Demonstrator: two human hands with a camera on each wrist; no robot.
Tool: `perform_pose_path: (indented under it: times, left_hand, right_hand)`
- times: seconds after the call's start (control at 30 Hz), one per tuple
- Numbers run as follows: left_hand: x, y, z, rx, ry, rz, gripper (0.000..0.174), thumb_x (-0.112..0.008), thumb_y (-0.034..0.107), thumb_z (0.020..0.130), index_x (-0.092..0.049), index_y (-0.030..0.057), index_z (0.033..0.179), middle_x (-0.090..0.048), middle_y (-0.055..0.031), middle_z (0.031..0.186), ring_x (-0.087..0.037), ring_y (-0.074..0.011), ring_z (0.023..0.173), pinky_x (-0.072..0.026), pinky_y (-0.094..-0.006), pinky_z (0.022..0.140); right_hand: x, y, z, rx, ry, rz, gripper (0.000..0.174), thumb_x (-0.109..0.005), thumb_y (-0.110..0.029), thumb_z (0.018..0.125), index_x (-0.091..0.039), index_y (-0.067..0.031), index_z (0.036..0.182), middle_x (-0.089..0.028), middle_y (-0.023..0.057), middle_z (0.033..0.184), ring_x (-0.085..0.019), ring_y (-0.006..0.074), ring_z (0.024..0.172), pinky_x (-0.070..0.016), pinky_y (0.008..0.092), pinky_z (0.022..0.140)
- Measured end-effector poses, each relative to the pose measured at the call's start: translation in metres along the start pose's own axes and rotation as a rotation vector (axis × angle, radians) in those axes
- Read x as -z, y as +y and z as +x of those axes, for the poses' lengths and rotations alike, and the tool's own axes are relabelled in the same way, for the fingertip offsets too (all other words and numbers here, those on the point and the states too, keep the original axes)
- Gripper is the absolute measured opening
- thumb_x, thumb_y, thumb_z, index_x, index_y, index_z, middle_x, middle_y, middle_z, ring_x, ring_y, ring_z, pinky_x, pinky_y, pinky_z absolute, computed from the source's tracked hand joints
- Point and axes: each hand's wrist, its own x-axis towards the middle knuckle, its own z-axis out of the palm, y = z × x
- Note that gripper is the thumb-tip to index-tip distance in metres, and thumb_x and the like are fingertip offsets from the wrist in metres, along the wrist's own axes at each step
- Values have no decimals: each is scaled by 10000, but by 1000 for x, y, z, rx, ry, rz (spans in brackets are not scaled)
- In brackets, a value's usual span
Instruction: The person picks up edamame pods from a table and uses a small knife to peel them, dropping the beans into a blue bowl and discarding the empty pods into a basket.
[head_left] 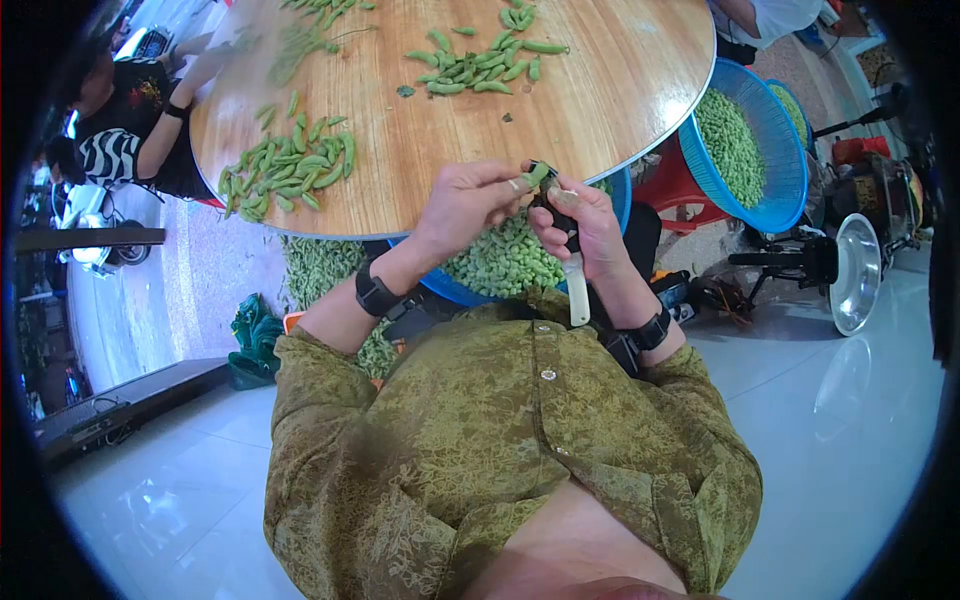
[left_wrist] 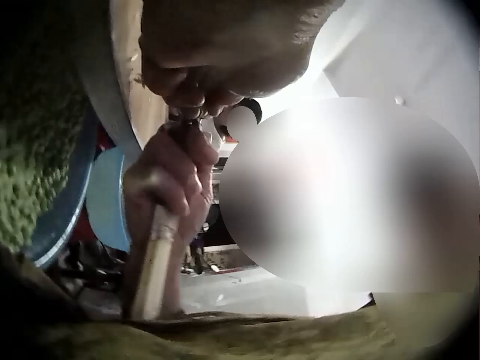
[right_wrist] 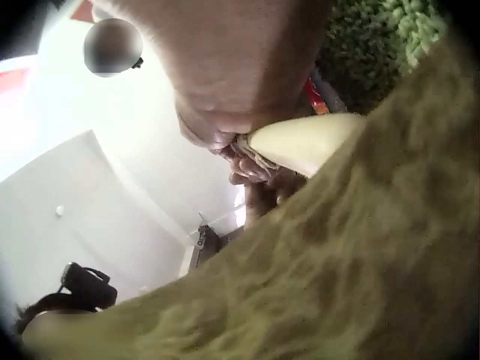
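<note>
Two hands meet just past our green patterned shirt [head_left: 500, 430], at the near edge of the worktop [head_left: 420, 150].

Right hand [head_left: 592, 228]: fingers curled tight round a knife [head_left: 577, 290]. The pale handle points back toward the body and the dark fore part is up at the fingertips.

Left hand [head_left: 468, 205]: thumb and forefinger pinch one green pod [head_left: 537, 174], held against the knife's tip and clear of the wood.

We judge the pod light and soft-shelled, not slippery. It would likely bruise or split under a hard squeeze, so a hold on its middle, ends left free, looks best. We judge the knife stiff and light, to be taken by the handle only.

Directly below the hands is a blue basin [head_left: 622, 195] full of pods, tucked partly under the worktop. On the wood beyond lie loose heaps of pods [head_left: 290, 165], well apart from one another. Farther right is a blue basket [head_left: 790, 180], also filled. At far left, a second person [head_left: 130, 140] is at the worktop's edge.
</note>
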Motion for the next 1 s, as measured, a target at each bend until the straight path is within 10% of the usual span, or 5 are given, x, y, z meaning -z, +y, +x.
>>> perform_pose_path:
  times: [0.1,0.5,0.7,1.0]
  left_hand:
    - [10,-12,0,105,-116,-254,152,-567,129,929,-673,38,988,-621,-13,724,-509,-15,551,-337,-151,445]
    - [-14,-22,-25,-465,60,573,173,-528,70,911,-637,-12,1017,-591,-75,709,-567,-133,601,-464,-268,556]
    - [-15,-24,-28,-409,27,712,116,-563,63,842,-610,-15,914,-555,-154,679,-573,-173,605,-451,-319,553]
    - [-11,-61,-27,-317,-8,620,188,-572,79,741,-620,-21,893,-601,-224,737,-583,-258,608,-475,-380,593]
  right_hand:
    - [4,-1,-4,36,-24,-72,286,-501,-153,949,-559,-19,1195,-589,50,780,-464,66,519,-337,181,394]
    - [12,7,-3,631,163,-1387,348,-668,-19,760,-562,16,1090,-547,77,760,-521,157,654,-437,273,599]
    - [4,12,-2,729,94,-1486,312,-641,-32,730,-537,20,1020,-554,187,857,-587,364,761,-481,396,654]
    - [14,16,-7,701,-69,-1613,246,-609,-5,716,-522,10,945,-533,203,780,-558,406,677,-465,453,561]
